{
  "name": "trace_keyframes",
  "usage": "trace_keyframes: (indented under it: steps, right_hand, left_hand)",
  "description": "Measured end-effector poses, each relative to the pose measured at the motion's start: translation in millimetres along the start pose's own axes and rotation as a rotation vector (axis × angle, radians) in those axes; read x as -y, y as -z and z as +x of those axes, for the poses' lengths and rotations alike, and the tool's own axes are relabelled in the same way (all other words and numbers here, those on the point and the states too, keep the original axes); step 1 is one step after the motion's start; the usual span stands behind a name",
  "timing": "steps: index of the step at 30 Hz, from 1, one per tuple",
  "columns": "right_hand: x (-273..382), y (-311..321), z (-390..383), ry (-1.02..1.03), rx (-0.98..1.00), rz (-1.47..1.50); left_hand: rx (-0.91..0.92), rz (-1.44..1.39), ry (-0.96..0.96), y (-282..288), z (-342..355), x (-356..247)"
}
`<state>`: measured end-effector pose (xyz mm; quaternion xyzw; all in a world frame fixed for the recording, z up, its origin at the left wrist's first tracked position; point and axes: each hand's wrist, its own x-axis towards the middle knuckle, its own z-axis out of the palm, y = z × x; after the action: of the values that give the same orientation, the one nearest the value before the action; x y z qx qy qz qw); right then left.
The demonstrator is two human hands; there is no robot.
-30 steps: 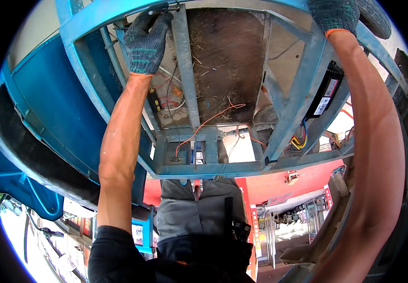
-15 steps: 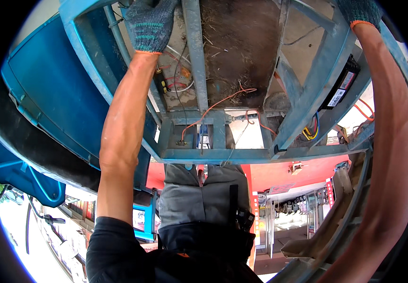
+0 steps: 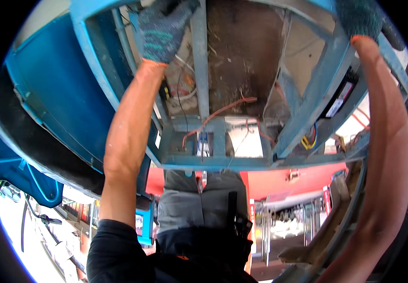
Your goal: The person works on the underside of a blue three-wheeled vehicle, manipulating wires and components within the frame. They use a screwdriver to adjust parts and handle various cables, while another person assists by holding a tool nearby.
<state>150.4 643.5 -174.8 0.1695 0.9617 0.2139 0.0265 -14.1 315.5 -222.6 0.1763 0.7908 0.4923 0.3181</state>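
Note:
A blue-painted metal frame (image 3: 213,162) with bars and a dirty floor panel fills the upper view. My left hand (image 3: 161,30), in a grey knit glove with an orange cuff, reaches deep into the frame beside a vertical bar (image 3: 200,61); its fingertips are cut off by the picture edge. My right hand (image 3: 361,19), gloved the same way, rests on the frame's right bar (image 3: 317,94) at the top edge. Orange wire (image 3: 218,115) and other cables run across the frame's inside. What either hand holds is hidden.
A blue body panel (image 3: 57,94) curves down the left. A black box with a label (image 3: 338,101) sits on the right bar, with yellow and blue wires (image 3: 310,139) below it. My grey trousers (image 3: 199,203), red ground (image 3: 284,181) and a shopfront lie beneath.
The view has tilted so the frame and both hands slid upward in the picture. My left hand reached further into the frame; my right hand stayed on the right bar.

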Motion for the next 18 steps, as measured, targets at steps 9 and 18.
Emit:
trace_keyframes:
  steps: [9, 18]
  right_hand:
    - [-13, -18, 6, -0.344, 0.112, 0.422]
    - [-9, -8, 10, -0.330, 0.032, 0.447]
  left_hand:
    - [-0.225, 0.161, -0.209, -7, 19, 14]
    - [-0.119, 0.129, -0.177, -5, 7, 13]
